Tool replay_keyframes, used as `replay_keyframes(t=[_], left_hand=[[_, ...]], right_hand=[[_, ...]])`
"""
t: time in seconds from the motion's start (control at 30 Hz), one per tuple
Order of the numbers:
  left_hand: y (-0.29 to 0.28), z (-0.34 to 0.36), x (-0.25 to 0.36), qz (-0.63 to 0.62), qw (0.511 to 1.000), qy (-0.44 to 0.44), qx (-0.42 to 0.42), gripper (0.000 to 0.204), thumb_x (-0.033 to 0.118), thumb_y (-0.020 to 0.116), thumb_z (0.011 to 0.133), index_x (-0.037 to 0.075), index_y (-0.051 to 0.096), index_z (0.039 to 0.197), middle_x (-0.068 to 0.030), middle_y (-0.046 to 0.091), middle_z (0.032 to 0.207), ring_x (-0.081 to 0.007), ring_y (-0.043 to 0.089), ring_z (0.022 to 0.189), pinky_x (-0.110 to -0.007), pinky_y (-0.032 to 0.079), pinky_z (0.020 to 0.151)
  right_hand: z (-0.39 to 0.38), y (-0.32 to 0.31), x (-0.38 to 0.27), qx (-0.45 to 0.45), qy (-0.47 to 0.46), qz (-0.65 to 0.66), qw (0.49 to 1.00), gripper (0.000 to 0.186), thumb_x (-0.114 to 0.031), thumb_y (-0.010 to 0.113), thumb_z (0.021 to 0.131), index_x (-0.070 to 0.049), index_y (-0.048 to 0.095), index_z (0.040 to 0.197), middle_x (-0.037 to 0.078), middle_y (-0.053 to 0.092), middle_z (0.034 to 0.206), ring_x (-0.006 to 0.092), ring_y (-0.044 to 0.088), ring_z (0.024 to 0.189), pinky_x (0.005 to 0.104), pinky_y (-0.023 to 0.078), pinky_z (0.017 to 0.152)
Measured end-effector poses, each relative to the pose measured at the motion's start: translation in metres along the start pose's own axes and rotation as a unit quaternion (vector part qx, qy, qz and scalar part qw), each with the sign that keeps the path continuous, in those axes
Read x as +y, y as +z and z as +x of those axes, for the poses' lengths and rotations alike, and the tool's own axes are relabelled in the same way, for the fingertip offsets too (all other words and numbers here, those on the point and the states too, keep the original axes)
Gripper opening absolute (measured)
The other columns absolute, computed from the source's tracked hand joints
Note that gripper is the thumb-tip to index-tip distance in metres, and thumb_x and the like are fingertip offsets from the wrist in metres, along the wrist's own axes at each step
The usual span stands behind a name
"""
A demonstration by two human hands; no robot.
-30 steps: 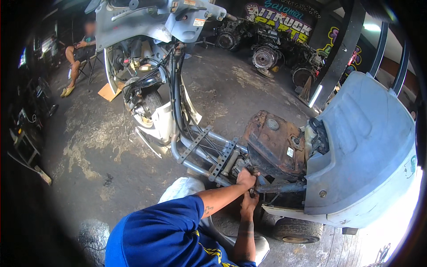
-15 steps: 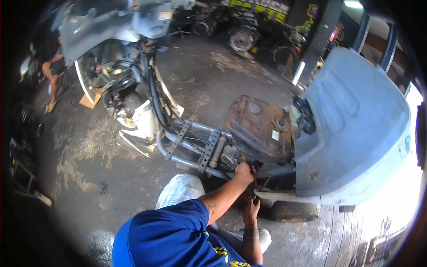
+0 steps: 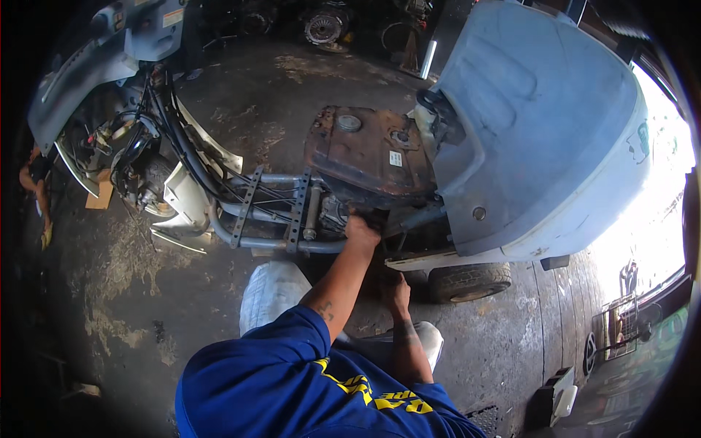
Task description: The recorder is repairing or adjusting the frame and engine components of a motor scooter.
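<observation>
A partly stripped scooter stands across the floor in front of me. My left hand reaches into it just below the rusty fuel tank, beside the engine part; its fingers are curled round something dark that I cannot make out. Lower down, my right hand is under the pale lower edge of the grey-blue body panel, left of the rear tyre. Its fingers are bent together, their tips lost in shadow. To the left of my hands runs the grey tube frame with its perforated cross bars.
The front fairing and white front panels stand at the left. A wire rack is at the lower right, near the bright opening. Engine parts lie at the back. A seated person's leg shows at far left.
My view has turned to the right and down, so the scooter appears further left and higher. Both hands stay at about the same places on it; the right fingers are now deeper in shadow.
</observation>
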State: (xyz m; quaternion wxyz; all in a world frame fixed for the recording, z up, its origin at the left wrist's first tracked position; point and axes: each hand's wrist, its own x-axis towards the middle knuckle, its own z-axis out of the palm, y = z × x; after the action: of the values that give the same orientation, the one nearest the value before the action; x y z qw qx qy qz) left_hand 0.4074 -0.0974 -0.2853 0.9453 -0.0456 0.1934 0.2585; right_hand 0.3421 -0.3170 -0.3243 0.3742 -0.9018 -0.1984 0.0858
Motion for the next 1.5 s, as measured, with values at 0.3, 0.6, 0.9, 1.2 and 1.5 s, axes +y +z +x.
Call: replay_keyframes(t=[0.3, 0.6, 0.9, 1.2, 1.5], left_hand=[[-0.092, 0.069, -0.012, 0.115, 0.985, 0.097, -0.082, 0.026, 0.018, 0.05, 0.091, 0.011, 0.061, 0.113, -0.0086, 0.063, 0.113, -0.0291, 0.064, 0.093, -0.041, 0.052, 0.076], [-0.049, 0.018, -0.023, 0.317, 0.938, 0.115, 0.081, 0.008, 0.013, 0.054, 0.083, 0.009, 0.06, 0.084, -0.0063, 0.06, 0.078, -0.0272, 0.059, 0.07, -0.035, 0.048, 0.064], [-0.087, -0.13, 0.08, 0.84, 0.515, 0.114, -0.123, 0.029, 0.01, 0.052, 0.086, 0.005, 0.062, 0.114, -0.0097, 0.068, 0.098, -0.0248, 0.064, 0.098, -0.034, 0.048, 0.085], [-0.069, -0.179, 0.088, 0.787, 0.534, 0.026, -0.309, 0.04, 0.019, 0.064, 0.086, 0.011, 0.054, 0.124, -0.0162, 0.067, 0.102, -0.0352, 0.064, 0.099, -0.043, 0.049, 0.087], [0.066, -0.191, 0.135, 0.965, 0.138, 0.119, -0.188, 0.052, 0.057, 0.055, 0.086, 0.019, 0.057, 0.12, -0.017, 0.069, 0.089, -0.0397, 0.066, 0.087, -0.05, 0.052, 0.077]], right_hand=[[-0.009, 0.004, -0.012, -0.016, 0.027, 0.076, 0.997, 0.043, -0.038, 0.068, 0.082, -0.004, 0.064, 0.109, 0.02, 0.067, 0.105, 0.0362, 0.064, 0.102, 0.0407, 0.051, 0.084], [-0.003, 0.035, 0.021, -0.057, 0.085, 0.091, 0.991, 0.042, -0.032, 0.069, 0.081, -0.003, 0.062, 0.111, 0.02, 0.068, 0.101, 0.036, 0.065, 0.096, 0.0412, 0.052, 0.08], [-0.027, 0.015, -0.049, -0.084, -0.018, 0.339, 0.937, 0.03, -0.02, 0.071, 0.082, -0.003, 0.061, 0.104, 0.005, 0.064, 0.084, 0.0132, 0.058, 0.066, 0.0268, 0.046, 0.058], [-0.037, -0.028, -0.11, -0.018, -0.073, 0.265, 0.961, 0.037, -0.019, 0.073, 0.082, 0.001, 0.06, 0.111, 0.011, 0.067, 0.091, 0.0159, 0.063, 0.083, 0.0287, 0.05, 0.075], [-0.03, -0.236, -0.133, 0.621, -0.381, -0.121, 0.674, 0.02, -0.009, 0.068, 0.086, 0.007, 0.055, 0.087, 0.008, 0.058, 0.072, 0.0128, 0.05, 0.055, 0.0245, 0.036, 0.047]])
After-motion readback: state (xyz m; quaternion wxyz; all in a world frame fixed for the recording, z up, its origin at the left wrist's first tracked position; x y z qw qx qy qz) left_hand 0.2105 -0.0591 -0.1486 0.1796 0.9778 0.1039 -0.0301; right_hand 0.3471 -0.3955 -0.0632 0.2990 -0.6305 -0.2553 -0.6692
